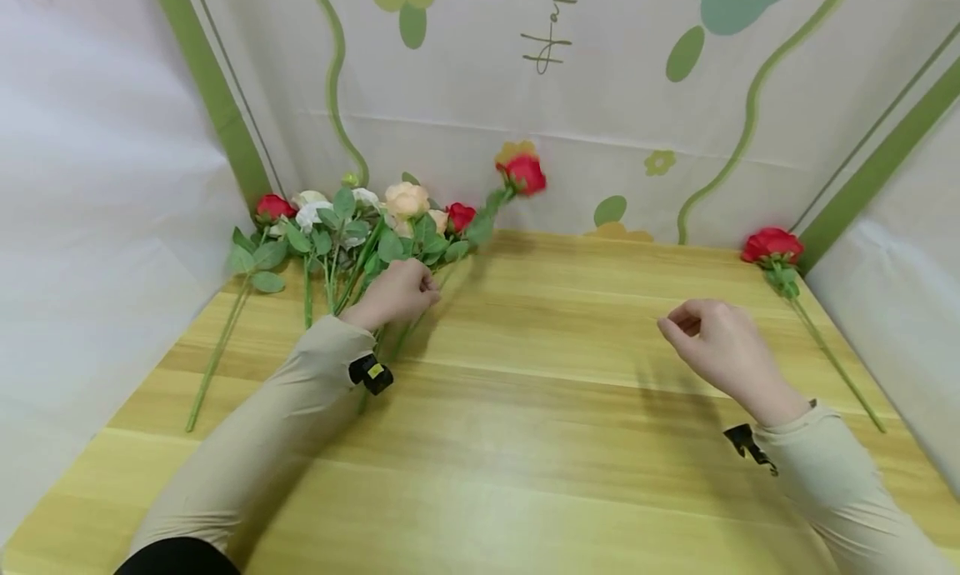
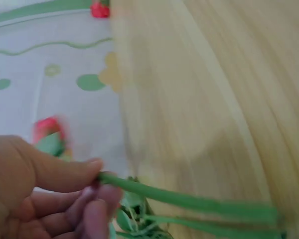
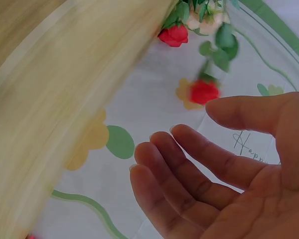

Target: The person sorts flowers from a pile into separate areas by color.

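Observation:
My left hand (image 1: 401, 292) pinches the green stem (image 2: 189, 198) of a red rose between thumb and fingers. That rose's bloom (image 1: 525, 175) is raised above the pile, tilted toward the right and somewhat blurred. Close by lies a bunch of cut flowers with white roses (image 1: 313, 215), peach roses (image 1: 407, 200) and another red rose (image 1: 461, 217). Over the right half of the table my right hand (image 1: 723, 346) hovers with loosely bent fingers and nothing in its grasp. In the right wrist view the thumb stands apart from the fingertips.
A single red rose (image 1: 772, 246) lies along the table's right edge. Another red rose (image 1: 274, 207) lies at the far left, its stem pointing toward me. Behind the wooden table (image 1: 510, 442) hangs a printed cloth (image 1: 465, 83), with white cloth at both sides.

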`<state>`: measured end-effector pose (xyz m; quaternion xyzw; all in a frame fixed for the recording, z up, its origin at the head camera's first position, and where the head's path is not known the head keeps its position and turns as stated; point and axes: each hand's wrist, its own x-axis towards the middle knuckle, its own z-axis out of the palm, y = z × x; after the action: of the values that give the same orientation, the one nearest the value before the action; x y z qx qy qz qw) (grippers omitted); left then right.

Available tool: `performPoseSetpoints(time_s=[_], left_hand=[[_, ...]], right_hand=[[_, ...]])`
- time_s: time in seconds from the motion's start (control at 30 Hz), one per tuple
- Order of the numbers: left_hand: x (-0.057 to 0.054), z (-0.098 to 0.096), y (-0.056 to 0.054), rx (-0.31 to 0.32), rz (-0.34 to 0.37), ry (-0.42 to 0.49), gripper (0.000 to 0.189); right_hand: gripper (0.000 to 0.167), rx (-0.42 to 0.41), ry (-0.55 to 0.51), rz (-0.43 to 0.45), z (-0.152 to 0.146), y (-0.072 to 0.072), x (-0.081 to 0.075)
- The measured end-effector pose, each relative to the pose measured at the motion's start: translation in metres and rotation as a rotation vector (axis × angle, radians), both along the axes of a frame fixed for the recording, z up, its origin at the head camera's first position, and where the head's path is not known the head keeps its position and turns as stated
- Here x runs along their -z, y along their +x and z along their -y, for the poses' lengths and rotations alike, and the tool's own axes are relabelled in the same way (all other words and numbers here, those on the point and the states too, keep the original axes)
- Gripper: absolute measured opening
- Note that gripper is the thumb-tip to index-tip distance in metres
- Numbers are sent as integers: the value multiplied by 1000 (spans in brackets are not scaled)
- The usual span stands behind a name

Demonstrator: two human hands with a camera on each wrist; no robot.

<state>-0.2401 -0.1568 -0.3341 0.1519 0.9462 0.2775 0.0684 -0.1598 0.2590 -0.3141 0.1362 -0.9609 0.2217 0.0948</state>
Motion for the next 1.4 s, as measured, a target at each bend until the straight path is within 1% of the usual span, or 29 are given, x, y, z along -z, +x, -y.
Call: performPoseSetpoints(time_s=[0.07, 0.13, 0.23, 0.33, 0.43, 0.5, 0.57, 0.6, 0.67, 0.8, 0.87, 0.93, 1.03, 1.2, 1.3, 1.4], left_hand=[[-5, -1, 3, -27, -29, 101, 17], [-10, -4, 5, -51, -45, 199, 15], [-14, -10, 11, -88, -27, 339, 15], [-16, -19, 18, -116, 9, 471, 16], [-18, -30, 26, -120, 45, 587, 16], [-19, -37, 31, -111, 64, 655, 16], [-20, -44, 36, -97, 87, 710, 16], [-20, -48, 39, -92, 102, 734, 17], [-21, -55, 43, -72, 133, 774, 18], [-21, -68, 52, -16, 188, 839, 18], [-19, -73, 55, 11, 203, 865, 17], [-17, -78, 58, 34, 213, 875, 17], [-15, -83, 61, 45, 224, 873, 18], [-14, -92, 63, 85, 228, 891, 22], [-13, -96, 65, 113, 226, 905, 22], [-12, -97, 67, 127, 211, 914, 20]], right_hand=[[30, 0, 1, 9, 0, 0, -1], [31, 1, -3, 16, 1, 0, -1], [31, 0, -6, 22, 3, 0, -2], [31, -12, -18, 25, 6, 0, -3], [30, -31, -43, 34, 12, 0, -3], [29, -41, -61, 39, 17, 2, -3], [28, -54, -89, 74, 22, 4, -3], [29, -64, -118, 108, 25, 5, -4], [30, -110, -223, 221, 31, 7, -5], [33, -200, -487, 506, 47, 10, -6], [34, -235, -577, 593, 55, 12, -5], [36, -251, -639, 631, 63, 14, -4], [38, -262, -743, 677, 72, 14, -3], [41, -295, -936, 774, 84, 14, -3], [40, -319, -1008, 810, 89, 15, -2], [38, -322, -1044, 814, 94, 16, 0]])
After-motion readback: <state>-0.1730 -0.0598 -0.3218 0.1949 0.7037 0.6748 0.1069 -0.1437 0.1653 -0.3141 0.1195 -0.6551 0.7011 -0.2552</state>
